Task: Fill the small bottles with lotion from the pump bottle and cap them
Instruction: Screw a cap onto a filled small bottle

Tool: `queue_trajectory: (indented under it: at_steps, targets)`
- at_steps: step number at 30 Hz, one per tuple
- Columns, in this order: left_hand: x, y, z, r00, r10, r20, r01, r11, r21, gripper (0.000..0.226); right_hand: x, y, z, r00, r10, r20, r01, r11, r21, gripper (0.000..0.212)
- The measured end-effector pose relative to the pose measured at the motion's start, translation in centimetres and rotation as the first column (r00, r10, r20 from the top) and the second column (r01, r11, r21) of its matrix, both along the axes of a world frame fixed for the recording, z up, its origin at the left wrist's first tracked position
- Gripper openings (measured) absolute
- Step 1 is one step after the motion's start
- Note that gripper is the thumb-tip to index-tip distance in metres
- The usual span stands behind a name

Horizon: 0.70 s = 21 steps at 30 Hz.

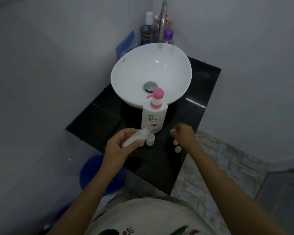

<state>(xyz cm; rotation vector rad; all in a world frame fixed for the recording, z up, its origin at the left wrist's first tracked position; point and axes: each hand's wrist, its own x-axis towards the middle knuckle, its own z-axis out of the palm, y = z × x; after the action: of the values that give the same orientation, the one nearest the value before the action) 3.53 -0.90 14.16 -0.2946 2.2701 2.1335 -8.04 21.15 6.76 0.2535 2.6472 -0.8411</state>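
Currently your left hand [119, 146] grips an uncapped small bottle [134, 137], tilted, neck toward the pump bottle [154, 116] standing on the black counter [159, 167]. Just beside it stands a capped small bottle [150, 139]. Your right hand [183, 134] hovers loosely curled, holding nothing, above a loose cap [177, 149]. White basin [151, 73] behind.

Small bottle [134, 137] partly covered by left hand [120, 146]; fill level not discernible. Second small bottle [141, 142] mostly hidden behind it. Right hand [183, 135] curled, fingertips blurred; contents, if any, unreadable. Small white cap [177, 149] partly masked by that hand. Toiletries at far side behind tap [163, 19] overlapped, labels mostly illegible. Blue object [102, 173] under bench [202, 92] blurred, unidentifiable. Forearms cut off at near edge.
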Motion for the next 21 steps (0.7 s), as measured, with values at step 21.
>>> queue_trajectory:
  at_steps: [21]
  targets:
    - [0.8, 1.5, 1.7, 0.976, -0.212, -0.047, 0.211, 0.977, -0.028, 0.040, 9.7, -0.6, 12.0, 0.948, 0.118, -0.296, -0.279, 0.755, -0.593, 0.027]
